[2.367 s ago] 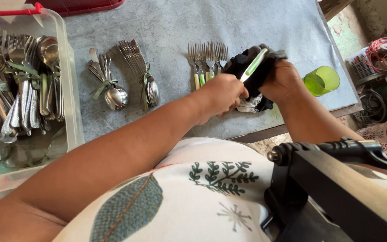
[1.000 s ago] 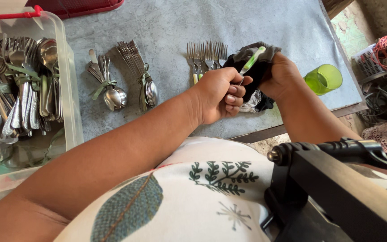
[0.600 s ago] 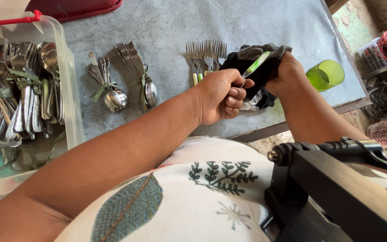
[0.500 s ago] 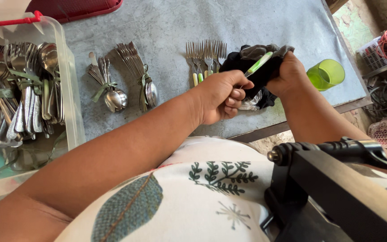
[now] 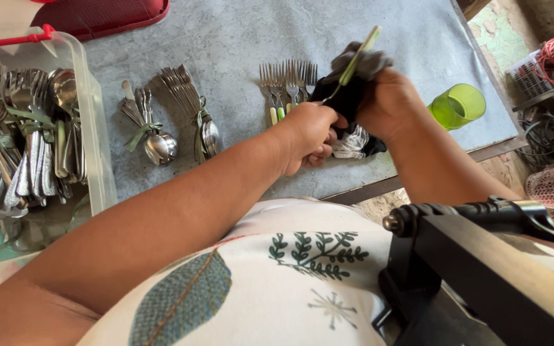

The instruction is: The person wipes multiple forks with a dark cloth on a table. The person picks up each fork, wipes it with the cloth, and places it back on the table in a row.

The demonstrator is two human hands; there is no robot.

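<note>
Left hand point(image 5: 309, 131): pinching the green-handled fork point(image 5: 354, 61).
Right hand point(image 5: 389, 102): squeezing the dark cloth point(image 5: 351, 96) around it.
Forks point(image 5: 286, 83): lying just beyond the left hand.

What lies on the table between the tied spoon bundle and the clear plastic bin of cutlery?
Nothing: in the head view, bare grey tabletop separates the tied spoon bundle from the clear plastic bin.

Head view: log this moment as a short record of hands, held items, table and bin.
left hand: grips the metal end of a green-handled utensil
right hand: wraps a dark cloth around that utensil
table: row of forks, two tied cutlery bundles, green cup
clear bin: more tied cutlery
</note>
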